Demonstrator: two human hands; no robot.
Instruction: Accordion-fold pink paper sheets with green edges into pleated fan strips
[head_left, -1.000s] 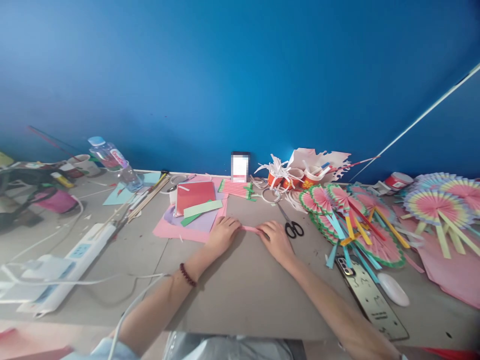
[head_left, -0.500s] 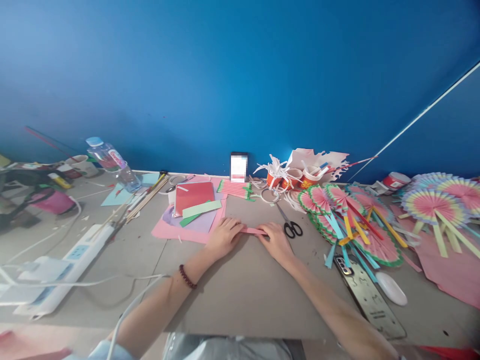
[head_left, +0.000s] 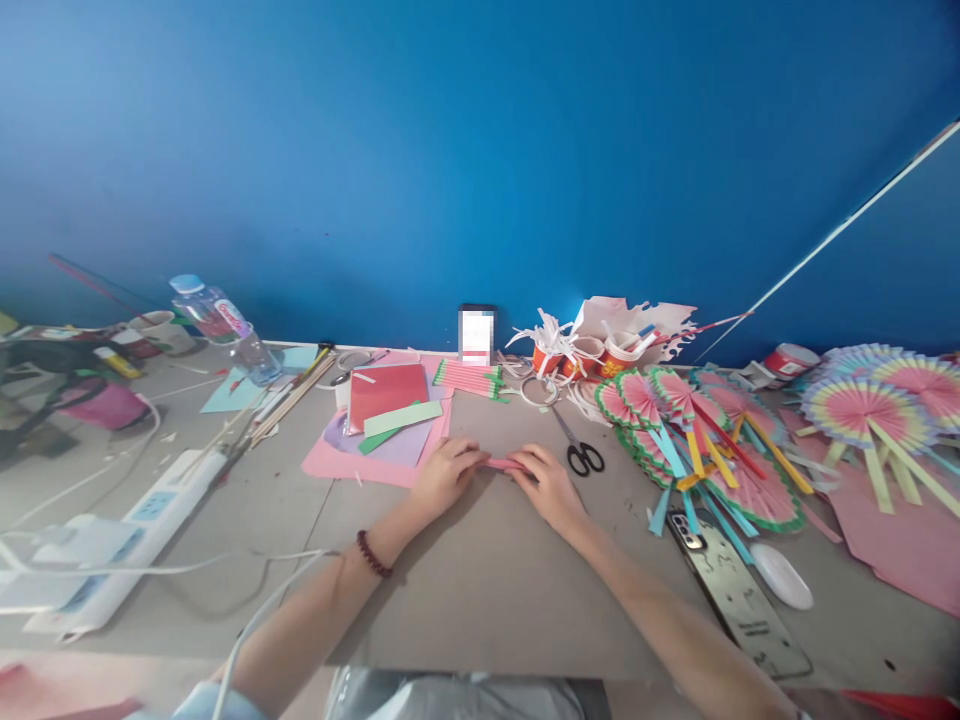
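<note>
head view: a narrow pink paper strip (head_left: 504, 463) spans the short gap between a person's two hands, at the middle of a grey counter (head_left: 480, 590). the left hand (head_left: 448, 474) is nearly closed, fingers curled over one end; the right hand (head_left: 551, 484) pinches the other end between thumb and bent fingers. just beyond the left hand, a red packet (head_left: 388, 395) lies on layered pink and purple sheets (head_left: 326, 462). black-handled scissors (head_left: 585, 459) lie just beside the right hand. farther back, pink-and-green folded strips (head_left: 466, 377) lie before an upright phone (head_left: 477, 335). pleated paper fans (head_left: 757, 490) spread at right; a white power strip (head_left: 154, 530) sits at left.
</note>
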